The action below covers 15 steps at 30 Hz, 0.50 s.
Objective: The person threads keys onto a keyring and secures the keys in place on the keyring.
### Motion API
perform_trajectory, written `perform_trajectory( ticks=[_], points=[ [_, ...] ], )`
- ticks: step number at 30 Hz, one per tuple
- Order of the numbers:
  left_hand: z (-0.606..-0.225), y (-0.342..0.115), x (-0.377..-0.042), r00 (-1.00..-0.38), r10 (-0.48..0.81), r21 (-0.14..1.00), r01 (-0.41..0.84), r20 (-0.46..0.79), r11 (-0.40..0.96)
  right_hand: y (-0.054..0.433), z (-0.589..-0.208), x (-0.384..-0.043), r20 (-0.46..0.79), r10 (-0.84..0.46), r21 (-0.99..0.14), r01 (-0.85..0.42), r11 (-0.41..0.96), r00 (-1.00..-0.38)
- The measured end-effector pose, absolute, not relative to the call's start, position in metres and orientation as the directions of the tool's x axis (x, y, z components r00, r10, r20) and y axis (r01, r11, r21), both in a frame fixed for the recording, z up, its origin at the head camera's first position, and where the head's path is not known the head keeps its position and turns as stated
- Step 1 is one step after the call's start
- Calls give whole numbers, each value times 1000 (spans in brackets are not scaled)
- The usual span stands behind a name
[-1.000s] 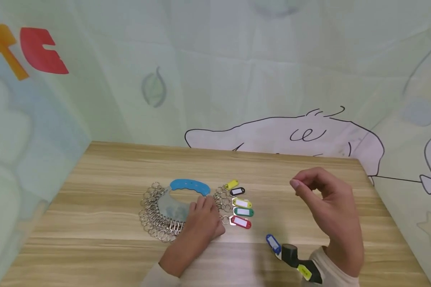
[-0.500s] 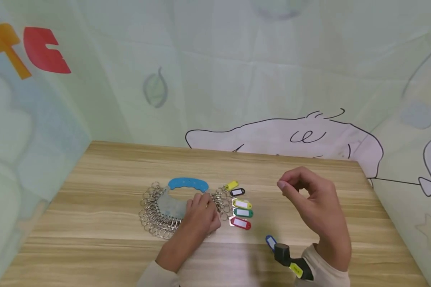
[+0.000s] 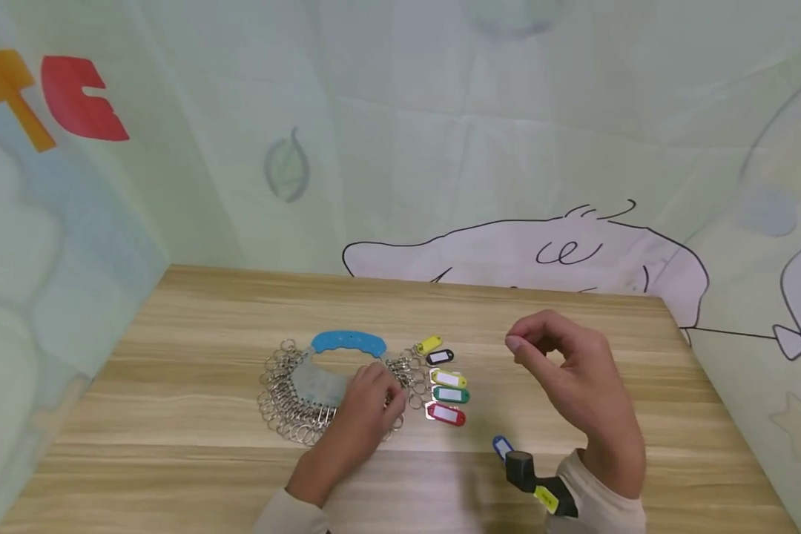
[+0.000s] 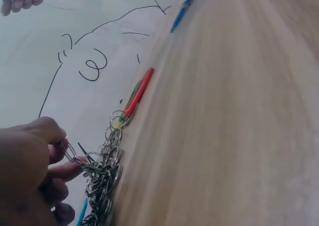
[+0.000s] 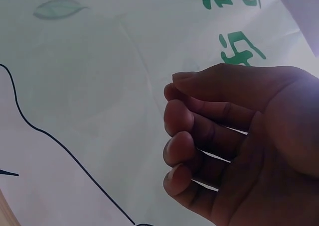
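Note:
A key organiser with a blue handle (image 3: 349,341) and a grey curved plate (image 3: 315,383) lies on the table, fringed with metal clips and split rings (image 3: 300,415). Over its right side, my left hand (image 3: 367,404) pinches a split ring (image 4: 69,150) between thumb and fingers. Several tags hang out on the right: yellow (image 3: 430,344), black (image 3: 440,357), another yellow, green (image 3: 451,395) and red (image 3: 446,414). My right hand (image 3: 577,367) is raised above the table, fingers curled and thumb tip against the index finger; nothing shows between them (image 5: 214,131).
A blue key tag (image 3: 502,447) lies on the wooden table (image 3: 173,475), partly hidden by the black device (image 3: 521,471) on my right wrist. Behind the table hangs a backdrop (image 3: 400,148) with printed drawings.
My right hand has drifted left, staying raised with its fingers curled. My left hand has shifted slightly left over the rings, and its thumb has changed position.

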<state>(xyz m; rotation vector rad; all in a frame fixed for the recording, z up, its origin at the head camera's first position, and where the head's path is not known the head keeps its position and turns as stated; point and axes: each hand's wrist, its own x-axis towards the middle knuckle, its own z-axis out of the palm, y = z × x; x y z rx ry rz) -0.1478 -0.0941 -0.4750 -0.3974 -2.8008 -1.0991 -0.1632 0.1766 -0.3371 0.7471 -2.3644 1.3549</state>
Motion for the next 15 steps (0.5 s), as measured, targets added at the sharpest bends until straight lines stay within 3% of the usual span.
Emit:
perform_trajectory(
  ticks=[7,15],
  points=[
    [-472,-97,-148,-966,246,771,217,80,599,173,-338,-164,454,-325,-709,-558,432,-829],
    [-470,-103,-149,-945,302,775,285,127,565,175,-337,-163,451,-332,-703,-559,439,-828]
  ],
)
